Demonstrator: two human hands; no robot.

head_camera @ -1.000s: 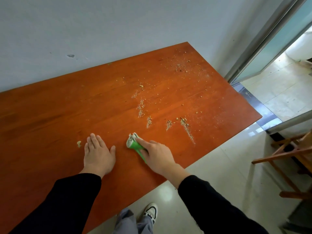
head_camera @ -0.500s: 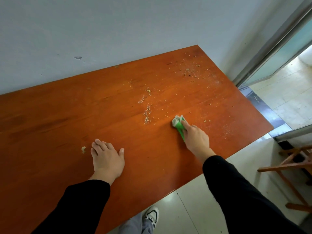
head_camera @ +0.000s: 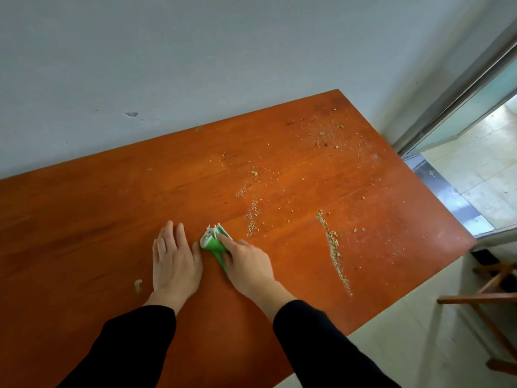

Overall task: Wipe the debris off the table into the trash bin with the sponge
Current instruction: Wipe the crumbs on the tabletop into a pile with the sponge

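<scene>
I press the green sponge (head_camera: 212,242) to the counter (head_camera: 84,219) under my right hand (head_camera: 249,264), fingers (head_camera: 228,238) grasping it, left hand (head_camera: 174,261) flat and released just beside; advise low, even strokes toward the crumb ridge (head_camera: 334,250), bin unseen.

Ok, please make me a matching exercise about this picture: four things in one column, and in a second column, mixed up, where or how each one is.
Things:
1. sponge
2. left hand
3. long line of crumbs
4. pale scrap

Places or states:
a. flat on the table, fingers straight
b. right of both hands, running toward the near table edge
c. alone, just left of the left hand
d. gripped by the right hand

Pairs: 1-d, 2-a, 3-b, 4-c.
</scene>
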